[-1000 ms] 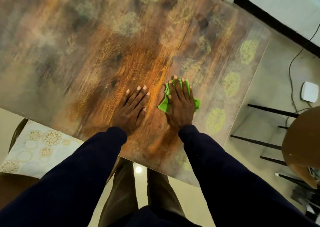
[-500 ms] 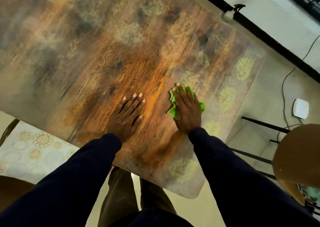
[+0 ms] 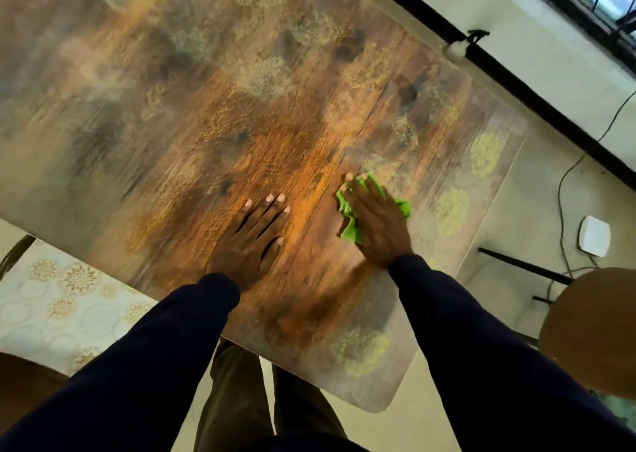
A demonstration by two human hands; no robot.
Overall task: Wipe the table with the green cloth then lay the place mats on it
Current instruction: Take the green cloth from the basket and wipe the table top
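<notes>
Now mid-wipe, judging by the pose. Pressing the bunched green cloth [image 3: 351, 229] onto the wooden table [image 3: 172, 114] with the right hand [image 3: 378, 226], fingers straight over it. Resting the left hand [image 3: 254, 241] flat just to its left, fingers spread, gripping nothing. Leaving most of the tabletop ahead of both hands. Lying back-left of the left wrist, off the table's near edge: a white, gold-flowered place mat [image 3: 62, 308], likely easier to reach with the left hand.

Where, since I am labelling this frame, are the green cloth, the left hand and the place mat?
green cloth [image 3: 350, 228]: head view, bunched fold at its left edge.
left hand [image 3: 253, 241]: head view, back of the hand.
place mat [image 3: 62, 310]: head view, its patterned top.
</notes>
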